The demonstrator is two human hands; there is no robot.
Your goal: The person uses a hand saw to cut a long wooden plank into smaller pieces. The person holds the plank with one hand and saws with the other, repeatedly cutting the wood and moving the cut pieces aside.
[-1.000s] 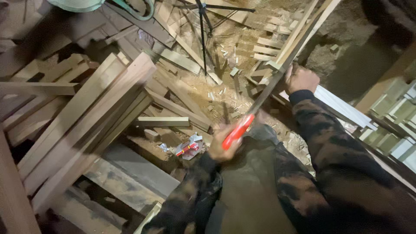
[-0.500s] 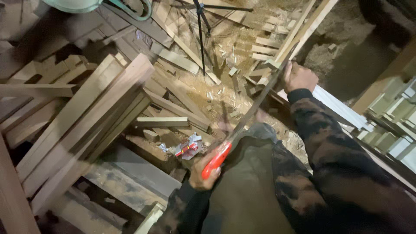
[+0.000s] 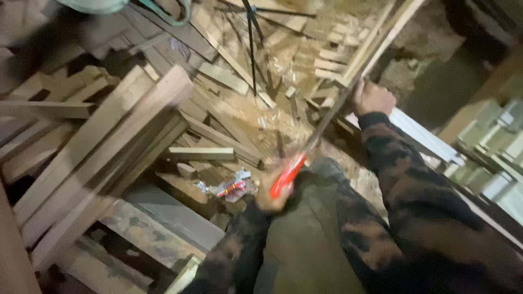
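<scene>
My left hand (image 3: 271,199) grips the red handle (image 3: 287,174) of a handsaw. Its thin blade (image 3: 328,121) slants up and to the right, blurred by motion. The blade meets a long pale wooden strip (image 3: 383,36) that leans toward the top right. My right hand (image 3: 373,98) is closed on that strip, just right of where the blade crosses it. Both arms wear dark camouflage sleeves, and my knee (image 3: 313,234) sits below the saw.
Long planks (image 3: 103,158) lean in a pile on the left. Short offcuts (image 3: 199,153), sawdust and a crumpled red-and-white wrapper (image 3: 233,188) litter the ground. A thin black stand (image 3: 251,43) rises at the top. A white board (image 3: 422,136) and pale blocks (image 3: 493,158) lie on the right.
The saw handle and my left hand drew back toward me, then pushed forward and up along the strip again. My right hand has kept its hold on the strip.
</scene>
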